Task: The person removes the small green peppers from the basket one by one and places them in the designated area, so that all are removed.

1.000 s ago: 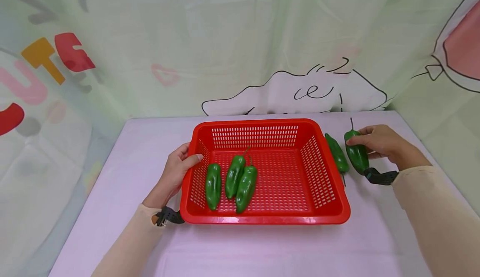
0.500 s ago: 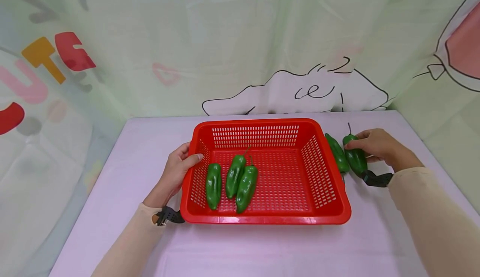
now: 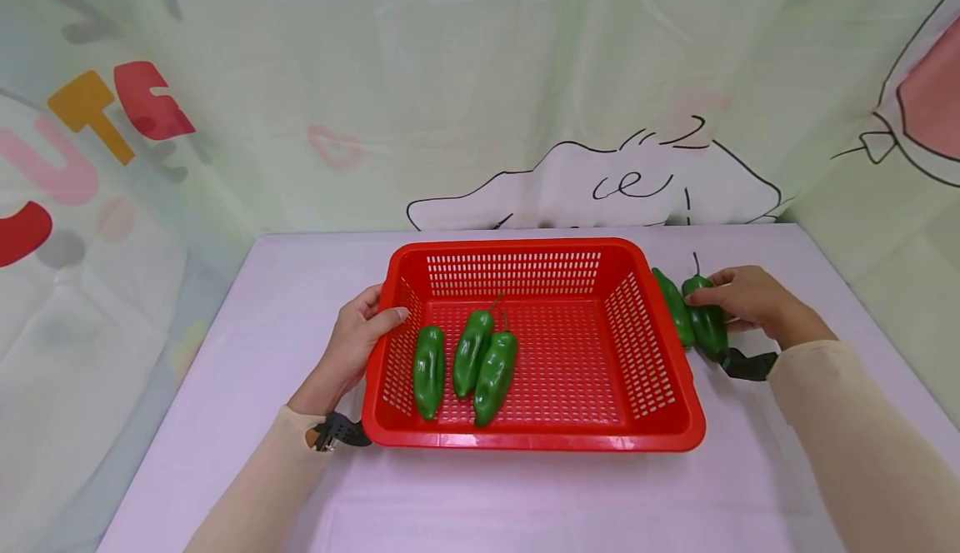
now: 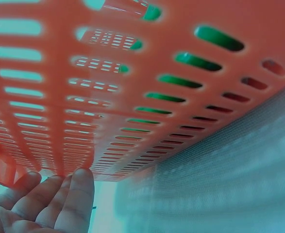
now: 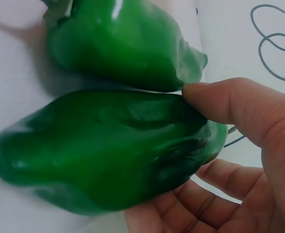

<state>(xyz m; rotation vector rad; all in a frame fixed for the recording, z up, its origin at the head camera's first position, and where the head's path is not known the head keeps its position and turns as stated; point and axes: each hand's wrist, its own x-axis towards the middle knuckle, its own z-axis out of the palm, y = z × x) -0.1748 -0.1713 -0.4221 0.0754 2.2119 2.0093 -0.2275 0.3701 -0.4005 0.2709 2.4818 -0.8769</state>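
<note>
My left hand (image 3: 358, 332) grips the left rim of a red plastic basket (image 3: 570, 440), thumb over the edge; in the left wrist view its fingers (image 4: 74, 201) lie against the slotted outer wall. Three green peppers lie in the basket's left half: one pepper (image 3: 429, 372) alone at the left, another pepper (image 3: 472, 353) and a third pepper (image 3: 495, 378) side by side. Beyond the right wall, my right hand (image 3: 757, 299) holds a green pepper (image 5: 108, 150) between thumb and fingers, stem pointing to the back. Close along its left side rests another green pepper (image 5: 118, 46).
A pale cloth covers the table (image 3: 525, 503). Behind it hangs a printed curtain (image 3: 480, 103), with more curtain at both sides. Dark straps sit at both wrists, the right strap (image 3: 750, 365) close to the held pepper's lower end.
My right hand has moved left and slightly toward me with its pepper, closing the gap to the pepper beside the basket. The left hand and basket have stayed put.
</note>
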